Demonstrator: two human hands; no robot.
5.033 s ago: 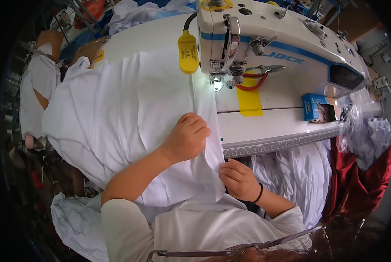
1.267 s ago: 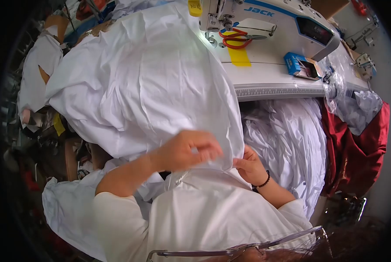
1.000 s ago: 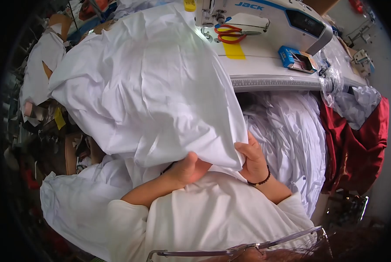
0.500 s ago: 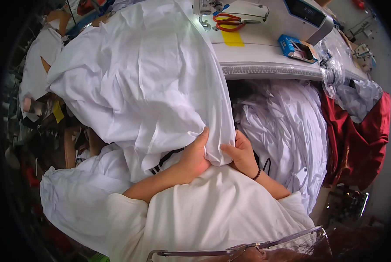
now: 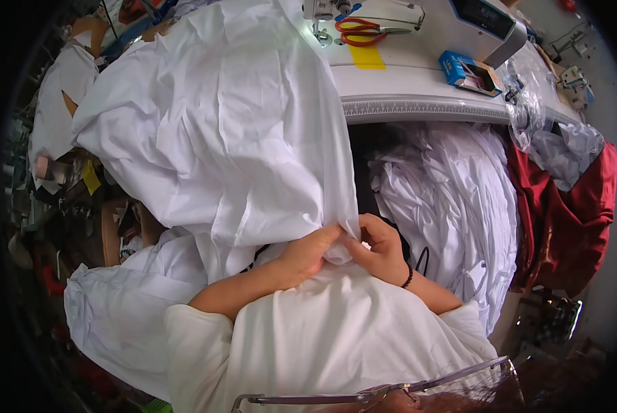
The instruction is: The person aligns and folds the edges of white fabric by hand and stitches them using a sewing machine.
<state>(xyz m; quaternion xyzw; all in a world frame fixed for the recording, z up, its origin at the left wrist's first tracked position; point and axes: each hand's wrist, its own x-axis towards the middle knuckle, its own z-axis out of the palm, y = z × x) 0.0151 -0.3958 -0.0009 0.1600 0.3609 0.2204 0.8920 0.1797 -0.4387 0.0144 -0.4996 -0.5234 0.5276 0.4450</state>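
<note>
A large piece of white fabric point(image 5: 253, 131) spreads from the sewing machine point(image 5: 325, 17) down to my lap, creased along several lines. Its lower right corner is between my hands, close to my body. My left hand point(image 5: 310, 255) is closed on the fabric edge, thumb on top. From the other side my right hand point(image 5: 380, 251), with a dark bead bracelet at the wrist, pinches the same edge. The two thumbs nearly meet, and a small bunched bit of cloth shows beneath them. Some fingertips are hidden by the cloth.
Red-handled scissors point(image 5: 360, 31) lie on the machine table, over a yellow paper point(image 5: 367, 58). A blue box point(image 5: 469, 73) sits near the table edge with its ruler strip point(image 5: 425, 109). Below hangs a heap of white cloth point(image 5: 453, 206), beside red fabric point(image 5: 563, 220). More white cloth point(image 5: 136, 303) lies left.
My hands have drawn together at the fabric's edge, and the folded strip between them has become narrower and bunched. The fabric's right edge has shifted slightly left.
</note>
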